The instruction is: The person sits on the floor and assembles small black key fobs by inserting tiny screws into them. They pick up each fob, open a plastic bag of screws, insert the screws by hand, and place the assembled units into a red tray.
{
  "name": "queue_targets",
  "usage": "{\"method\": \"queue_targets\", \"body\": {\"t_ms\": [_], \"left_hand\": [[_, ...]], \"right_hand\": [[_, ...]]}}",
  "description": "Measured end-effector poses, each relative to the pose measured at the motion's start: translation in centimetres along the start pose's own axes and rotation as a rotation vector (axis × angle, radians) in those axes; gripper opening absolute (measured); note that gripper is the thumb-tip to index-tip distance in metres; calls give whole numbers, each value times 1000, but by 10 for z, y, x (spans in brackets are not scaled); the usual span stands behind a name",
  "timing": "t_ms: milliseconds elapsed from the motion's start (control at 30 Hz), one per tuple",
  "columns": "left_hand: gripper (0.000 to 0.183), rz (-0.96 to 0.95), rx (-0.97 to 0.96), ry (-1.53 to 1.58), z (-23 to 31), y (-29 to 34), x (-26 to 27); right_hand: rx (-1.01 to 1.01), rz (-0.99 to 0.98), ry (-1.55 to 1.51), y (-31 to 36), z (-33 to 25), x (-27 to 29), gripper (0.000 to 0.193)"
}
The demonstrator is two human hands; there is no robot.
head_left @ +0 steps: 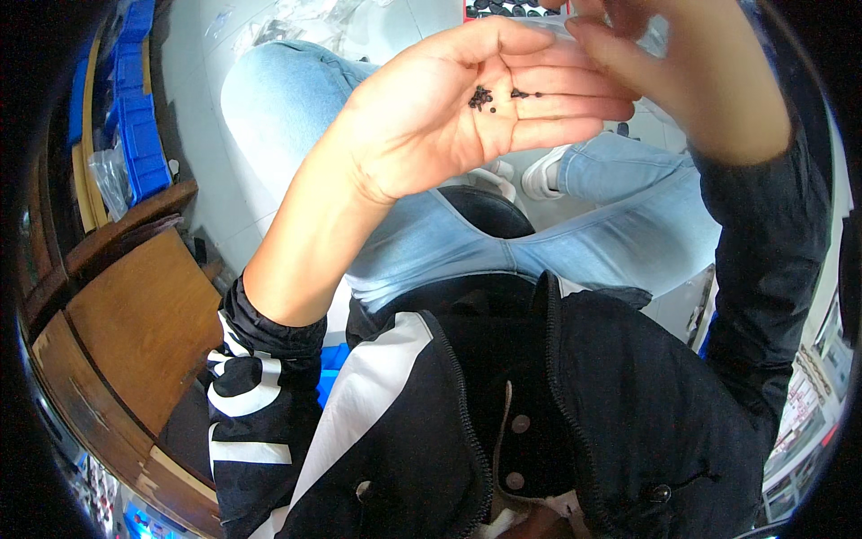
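My left hand is turned palm up, its fingers stretched out flat and side by side. On its palm lies a small heap of tiny black screws, and a few more black screws rest at the base of the fingers. My right hand is over the left fingertips, at the top right. Its thumb is bent towards the left fingers. The upper edge cuts off its other fingers, so whether it pinches anything is hidden.
Clear plastic bags lie on the tiled floor beyond my knee. A red tray of round black parts is at the top edge. To the left stand blue bins and a brown wooden board. A dark stool seat shows between my legs.
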State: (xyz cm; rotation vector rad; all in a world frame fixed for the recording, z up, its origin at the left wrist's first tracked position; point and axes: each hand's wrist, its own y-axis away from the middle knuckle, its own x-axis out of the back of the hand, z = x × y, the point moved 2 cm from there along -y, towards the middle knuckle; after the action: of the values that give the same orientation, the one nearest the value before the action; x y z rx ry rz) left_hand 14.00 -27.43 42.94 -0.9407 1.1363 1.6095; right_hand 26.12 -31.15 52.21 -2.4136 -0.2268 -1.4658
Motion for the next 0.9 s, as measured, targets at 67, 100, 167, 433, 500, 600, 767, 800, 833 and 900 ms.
{"method": "queue_targets", "body": {"t_ms": [67,100,167,433,500,600,767,800,833,900], "left_hand": [[43,32,13,53,2,3,-2],[47,105,28,56,3,6,-2],[49,65,32,141,6,10,-3],[43,-107,-138,185,14,11,-8],[44,-176,-124,233,13,12,-10],[44,-204,-109,276,12,12,-10],[40,-21,-214,191,4,6,-8],[39,-5,-226,141,3,6,-8],[39,11,-237,91,2,7,-8],[39,39,-229,40,1,6,-8]], "right_hand": [[160,116,144,2,0,-2,19],[194,133,186,7,-3,0,19],[172,160,260,19,-8,-2,21],[-186,459,-163,47,-22,-50,21],[-232,529,-220,47,-23,-60,22],[-233,531,-201,44,-24,-64,21],[-212,522,-243,39,-24,-65,21],[-225,509,-260,39,-23,-65,21],[-223,509,-238,39,-23,-66,20],[-260,494,-203,39,-22,-68,19]]}}
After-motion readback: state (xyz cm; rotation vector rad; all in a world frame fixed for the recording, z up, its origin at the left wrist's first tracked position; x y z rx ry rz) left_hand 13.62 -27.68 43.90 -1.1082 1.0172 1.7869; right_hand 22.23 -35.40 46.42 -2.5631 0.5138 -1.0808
